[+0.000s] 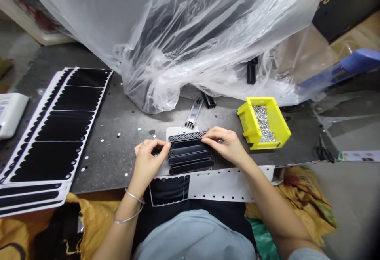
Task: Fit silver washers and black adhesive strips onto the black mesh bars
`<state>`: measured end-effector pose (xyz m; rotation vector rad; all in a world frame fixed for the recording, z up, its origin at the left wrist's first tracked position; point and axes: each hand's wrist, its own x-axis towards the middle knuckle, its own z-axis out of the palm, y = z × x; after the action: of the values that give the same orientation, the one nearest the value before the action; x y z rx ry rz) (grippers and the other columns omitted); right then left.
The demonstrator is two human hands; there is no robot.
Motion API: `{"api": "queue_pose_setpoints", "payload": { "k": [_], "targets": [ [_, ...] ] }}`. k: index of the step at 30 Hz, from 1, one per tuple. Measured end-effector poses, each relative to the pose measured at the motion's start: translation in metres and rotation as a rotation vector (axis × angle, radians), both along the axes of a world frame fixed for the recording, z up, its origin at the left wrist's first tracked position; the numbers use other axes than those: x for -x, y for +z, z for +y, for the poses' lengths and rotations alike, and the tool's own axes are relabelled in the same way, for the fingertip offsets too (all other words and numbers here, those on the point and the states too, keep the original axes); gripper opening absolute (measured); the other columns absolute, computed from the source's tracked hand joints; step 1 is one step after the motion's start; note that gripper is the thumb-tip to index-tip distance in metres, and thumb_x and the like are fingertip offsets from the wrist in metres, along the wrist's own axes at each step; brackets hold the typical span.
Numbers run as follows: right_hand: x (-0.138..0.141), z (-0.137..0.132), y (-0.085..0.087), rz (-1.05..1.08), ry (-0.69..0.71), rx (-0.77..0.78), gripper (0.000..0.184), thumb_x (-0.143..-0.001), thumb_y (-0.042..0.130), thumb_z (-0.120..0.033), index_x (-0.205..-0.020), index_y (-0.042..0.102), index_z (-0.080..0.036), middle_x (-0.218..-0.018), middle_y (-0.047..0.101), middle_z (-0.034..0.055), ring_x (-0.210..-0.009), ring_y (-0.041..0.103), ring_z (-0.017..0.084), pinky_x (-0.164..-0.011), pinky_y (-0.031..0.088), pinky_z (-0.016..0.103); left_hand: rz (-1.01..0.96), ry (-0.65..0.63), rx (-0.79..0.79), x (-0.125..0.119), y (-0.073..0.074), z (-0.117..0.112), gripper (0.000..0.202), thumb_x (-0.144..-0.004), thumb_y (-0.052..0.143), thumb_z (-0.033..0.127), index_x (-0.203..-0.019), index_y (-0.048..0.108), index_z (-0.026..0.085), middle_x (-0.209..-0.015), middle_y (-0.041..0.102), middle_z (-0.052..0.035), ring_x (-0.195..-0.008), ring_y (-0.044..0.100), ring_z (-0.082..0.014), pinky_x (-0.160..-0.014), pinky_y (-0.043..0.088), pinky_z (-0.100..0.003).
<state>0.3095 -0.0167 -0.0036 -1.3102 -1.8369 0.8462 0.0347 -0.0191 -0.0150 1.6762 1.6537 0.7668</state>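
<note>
Several long black strips with rounded ends lie in a row on a light plate point(175, 130) in front of me. The farthest piece point(187, 136) shows a lattice surface; the nearer pieces point(190, 159) look smooth. My left hand point(149, 157) is closed in a pinch at the left end of a dark strip point(186, 144) just below the lattice piece. At its right end, the thumb and fingertips of my right hand point(226, 144) pinch too. Fingertips partly hide both ends. By my lap lies a white backing sheet point(221, 184) with black stickers at its left end.
Sheets of black stickers point(68, 125) lie at left, near a white package point(12, 113). A yellow bin point(280, 131) of small metal parts stands right, scissors point(324, 149) at the right edge. Plastic sheeting point(190, 46) hangs behind; a clear-and-black part point(194, 111) lies beyond the plate.
</note>
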Motion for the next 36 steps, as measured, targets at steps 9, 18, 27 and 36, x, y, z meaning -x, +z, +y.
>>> {"api": "queue_pose_setpoints", "payload": {
  "k": [9,18,27,36],
  "targets": [
    [-0.003,0.009,0.003,-0.026,0.034,0.06,0.013,-0.095,0.07,-0.026,-0.087,0.078,-0.02,-0.087,0.075,0.0032,-0.078,0.069,0.015,-0.071,0.053,0.029,0.032,-0.025,-0.015,0.001,0.001,0.0,0.023,-0.087,0.064,0.044,-0.075,0.072,0.026,-0.077,0.074,0.0001,-0.079,0.063,-0.0215,-0.093,0.043,-0.041],
    [0.008,-0.046,0.012,-0.179,-0.129,-0.228,0.019,-0.101,0.058,-0.019,-0.116,0.068,-0.024,-0.107,0.062,0.0113,-0.094,0.066,0.025,-0.085,0.059,0.04,0.111,-0.037,-0.062,0.008,0.017,-0.023,0.02,-0.097,0.058,0.043,-0.092,0.068,0.026,-0.09,0.077,-0.0016,-0.086,0.069,-0.0237,-0.099,0.04,-0.047],
    [0.052,-0.119,-0.036,-0.129,0.058,-0.276,0.029,-0.102,0.057,-0.019,-0.131,0.065,-0.019,-0.105,0.069,0.0116,-0.095,0.068,0.022,-0.081,0.062,0.038,0.222,-0.382,-0.109,-0.012,0.015,-0.106,0.02,-0.103,0.053,0.034,-0.099,0.071,0.025,-0.089,0.076,-0.0013,-0.085,0.066,-0.0216,-0.088,0.039,-0.041],
    [0.045,-0.118,-0.019,0.178,0.159,-0.127,0.051,-0.095,0.071,-0.028,-0.144,0.058,-0.035,-0.116,0.065,0.0086,-0.105,0.069,0.024,-0.089,0.064,0.04,-0.089,-0.469,0.029,-0.009,0.014,-0.092,0.029,-0.107,0.047,0.032,-0.092,0.071,0.026,-0.079,0.07,0.0004,-0.08,0.061,-0.019,-0.086,0.042,-0.037]
  ]
}}
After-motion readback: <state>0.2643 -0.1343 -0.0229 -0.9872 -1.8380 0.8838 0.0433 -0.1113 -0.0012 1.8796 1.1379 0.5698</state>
